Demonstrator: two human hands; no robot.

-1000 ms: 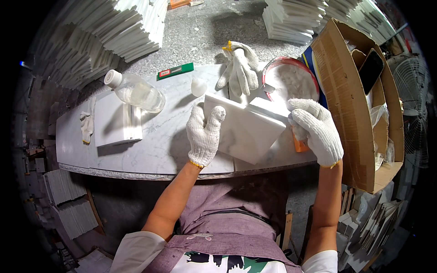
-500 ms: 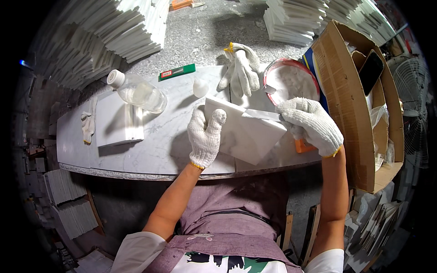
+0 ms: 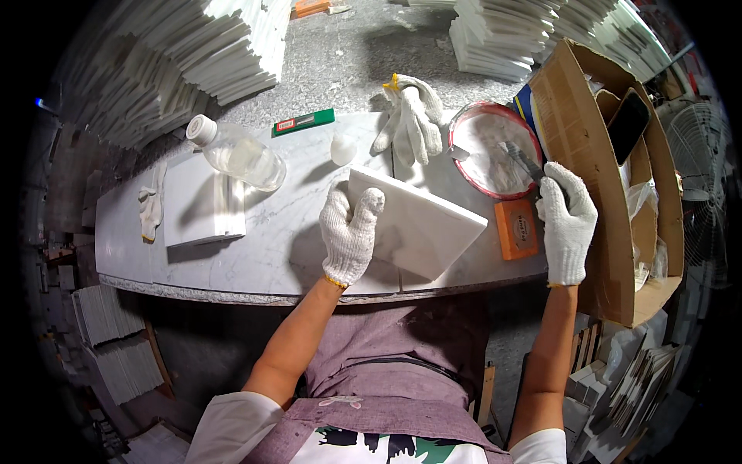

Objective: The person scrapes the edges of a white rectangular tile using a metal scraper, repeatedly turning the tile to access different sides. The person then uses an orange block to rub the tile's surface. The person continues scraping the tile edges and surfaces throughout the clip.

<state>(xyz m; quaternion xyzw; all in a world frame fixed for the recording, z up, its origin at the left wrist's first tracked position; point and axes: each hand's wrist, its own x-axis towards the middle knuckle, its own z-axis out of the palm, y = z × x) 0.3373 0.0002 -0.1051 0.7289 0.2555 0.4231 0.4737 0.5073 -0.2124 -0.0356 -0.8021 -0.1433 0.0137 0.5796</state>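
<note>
My left hand [image 3: 348,236], in a white knit glove, grips the left edge of a white marble tile [image 3: 421,224], thumb up along its side. The tile is tilted above the table, its top edge facing me. My right hand [image 3: 568,228], gloved too, is closed on a putty knife [image 3: 524,162]. The knife's blade dips into white paste in a round, red-rimmed tub [image 3: 495,195] on the right; its handle is mostly hidden by my fingers. Just below the tub lies an orange box [image 3: 516,230], beside my right hand.
A clear bottle [image 3: 243,162] lies tilted on stacked white tiles [image 3: 199,205] at left. Spare gloves [image 3: 413,127], a small squeeze bottle [image 3: 343,151] and a green case [image 3: 302,122] lie behind the tile. A cardboard box [image 3: 564,124] with a phone [image 3: 630,124] borders the right.
My right hand has moved right, off the tile's top edge, and the putty knife's blade is now in the tub's paste. My left hand and the tile have barely moved.
</note>
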